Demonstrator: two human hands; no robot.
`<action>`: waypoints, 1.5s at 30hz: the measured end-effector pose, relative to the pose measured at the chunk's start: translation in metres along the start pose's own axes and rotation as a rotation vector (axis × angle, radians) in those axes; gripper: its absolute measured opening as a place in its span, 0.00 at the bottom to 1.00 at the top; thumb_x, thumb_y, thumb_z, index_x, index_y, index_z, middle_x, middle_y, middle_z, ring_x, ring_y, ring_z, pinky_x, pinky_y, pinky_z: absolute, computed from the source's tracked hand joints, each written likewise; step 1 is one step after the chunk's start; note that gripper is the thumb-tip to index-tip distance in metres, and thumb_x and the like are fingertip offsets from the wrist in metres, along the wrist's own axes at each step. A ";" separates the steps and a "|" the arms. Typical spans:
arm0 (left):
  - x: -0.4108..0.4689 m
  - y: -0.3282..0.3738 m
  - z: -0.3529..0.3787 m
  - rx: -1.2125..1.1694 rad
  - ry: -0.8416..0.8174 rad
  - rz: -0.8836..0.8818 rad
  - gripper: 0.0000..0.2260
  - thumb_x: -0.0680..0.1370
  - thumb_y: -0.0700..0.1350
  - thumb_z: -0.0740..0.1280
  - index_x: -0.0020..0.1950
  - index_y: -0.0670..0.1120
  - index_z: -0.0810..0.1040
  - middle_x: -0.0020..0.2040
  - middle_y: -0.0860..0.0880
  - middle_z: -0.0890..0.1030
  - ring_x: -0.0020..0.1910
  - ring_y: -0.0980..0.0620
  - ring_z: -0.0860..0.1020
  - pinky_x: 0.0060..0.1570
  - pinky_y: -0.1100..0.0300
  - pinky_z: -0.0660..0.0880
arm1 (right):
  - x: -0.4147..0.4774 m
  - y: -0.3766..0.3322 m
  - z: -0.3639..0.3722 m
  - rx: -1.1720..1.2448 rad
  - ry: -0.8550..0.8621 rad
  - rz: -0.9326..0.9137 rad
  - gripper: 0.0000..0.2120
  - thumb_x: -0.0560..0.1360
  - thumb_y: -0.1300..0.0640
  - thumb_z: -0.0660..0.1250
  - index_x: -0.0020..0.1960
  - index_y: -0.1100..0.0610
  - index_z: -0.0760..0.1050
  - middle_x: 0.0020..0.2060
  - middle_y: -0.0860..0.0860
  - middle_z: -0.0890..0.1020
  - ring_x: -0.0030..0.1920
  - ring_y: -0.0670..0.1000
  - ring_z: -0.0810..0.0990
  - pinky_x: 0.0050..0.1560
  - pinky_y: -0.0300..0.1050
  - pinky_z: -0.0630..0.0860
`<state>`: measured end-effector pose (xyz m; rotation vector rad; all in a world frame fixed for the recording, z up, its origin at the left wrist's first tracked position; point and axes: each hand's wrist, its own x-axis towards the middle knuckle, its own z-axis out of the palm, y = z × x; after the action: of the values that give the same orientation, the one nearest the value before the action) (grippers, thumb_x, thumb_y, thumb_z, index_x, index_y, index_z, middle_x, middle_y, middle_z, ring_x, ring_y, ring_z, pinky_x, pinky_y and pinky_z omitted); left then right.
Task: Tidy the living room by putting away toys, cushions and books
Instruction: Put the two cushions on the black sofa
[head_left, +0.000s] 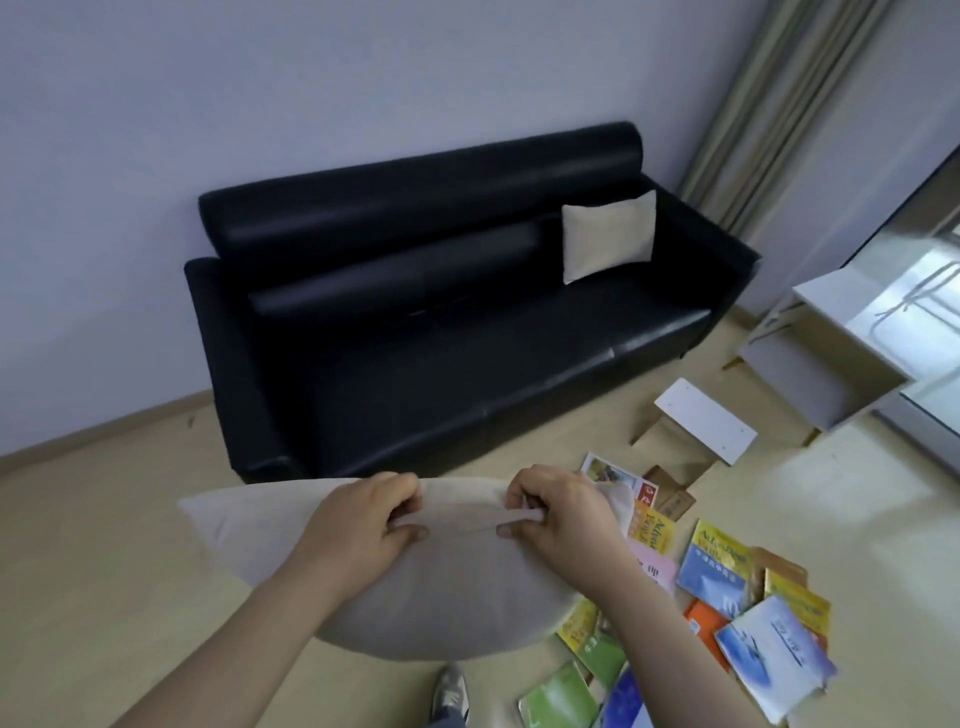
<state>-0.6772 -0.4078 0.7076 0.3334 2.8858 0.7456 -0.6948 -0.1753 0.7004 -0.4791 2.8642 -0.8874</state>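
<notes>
I hold a cream cushion (426, 587) in front of me above the floor. My left hand (358, 525) pinches its top edge, and my right hand (556, 514) pinches the same edge a little to the right. A second cream cushion (608, 236) leans upright against the backrest at the right end of the black sofa (415, 332). Several colourful books (727, 608) lie scattered on the floor at the lower right, partly hidden by the held cushion.
A white side table (831, 353) stands right of the sofa, near a curtain (769, 119) and a glass door. A small white stool (701, 421) lies tipped on the floor beside it. My shoe (449, 693) shows below the cushion. Bare wooden floor stretches left.
</notes>
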 end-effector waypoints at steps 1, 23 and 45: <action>0.013 -0.001 -0.002 -0.003 0.005 0.000 0.17 0.73 0.50 0.70 0.35 0.55 0.61 0.35 0.57 0.70 0.35 0.59 0.69 0.34 0.66 0.62 | 0.011 0.004 -0.004 0.003 -0.001 -0.007 0.14 0.66 0.51 0.74 0.34 0.44 0.67 0.33 0.38 0.73 0.41 0.42 0.73 0.45 0.36 0.65; 0.339 -0.037 -0.057 0.037 -0.128 0.112 0.15 0.73 0.52 0.69 0.35 0.55 0.62 0.37 0.57 0.71 0.37 0.59 0.70 0.35 0.64 0.64 | 0.285 0.098 -0.083 -0.053 0.060 0.125 0.15 0.68 0.50 0.72 0.33 0.42 0.65 0.34 0.37 0.73 0.43 0.39 0.72 0.55 0.41 0.67; 0.635 -0.008 -0.037 0.000 -0.082 -0.038 0.12 0.72 0.49 0.68 0.38 0.57 0.65 0.39 0.59 0.72 0.40 0.58 0.72 0.39 0.63 0.68 | 0.554 0.281 -0.177 -0.056 -0.106 0.028 0.14 0.69 0.56 0.68 0.34 0.43 0.65 0.33 0.39 0.71 0.38 0.37 0.69 0.51 0.34 0.61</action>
<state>-1.2982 -0.2744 0.6838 0.3012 2.8071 0.7089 -1.3269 -0.0429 0.6833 -0.4748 2.7986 -0.7559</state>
